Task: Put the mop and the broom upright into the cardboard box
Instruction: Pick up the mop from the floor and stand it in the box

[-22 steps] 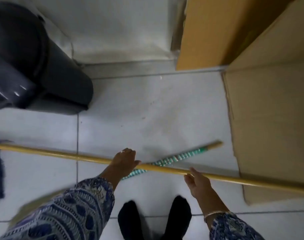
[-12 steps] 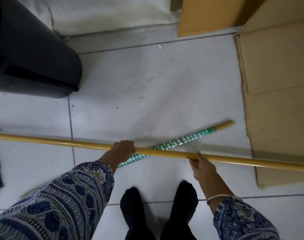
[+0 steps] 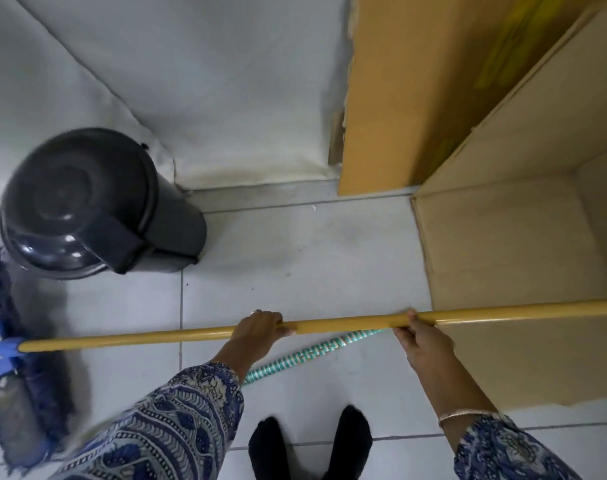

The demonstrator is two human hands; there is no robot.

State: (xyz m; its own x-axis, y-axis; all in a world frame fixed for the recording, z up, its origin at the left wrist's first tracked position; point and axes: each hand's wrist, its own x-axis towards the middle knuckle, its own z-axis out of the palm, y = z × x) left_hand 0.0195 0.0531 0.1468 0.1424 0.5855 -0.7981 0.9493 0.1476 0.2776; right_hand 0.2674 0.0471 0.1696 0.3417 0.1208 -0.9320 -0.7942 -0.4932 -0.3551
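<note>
The mop [image 3: 347,322] has a long yellow handle held level above the floor, with its flat blue fringed head [image 3: 15,393] at the far left. My left hand [image 3: 257,329] grips the handle near its middle. My right hand [image 3: 421,344] grips it further right, where the handle crosses in front of the open cardboard box [image 3: 503,244]. The broom's green-and-white striped handle [image 3: 309,355] lies on the tiles below the mop handle; its head is hidden behind my left sleeve.
A dark grey lidded bin [image 3: 87,206] stands at the left by the wall. A tall cardboard panel [image 3: 399,98] leans against the wall behind the box. My two dark-socked feet [image 3: 309,441] are at the bottom on the white tiled floor.
Both hands have lifted the mop handle higher, its right end rising. The view has tilted up, showing the mop head, the bin lid and the box's inside. The broom stays on the floor.
</note>
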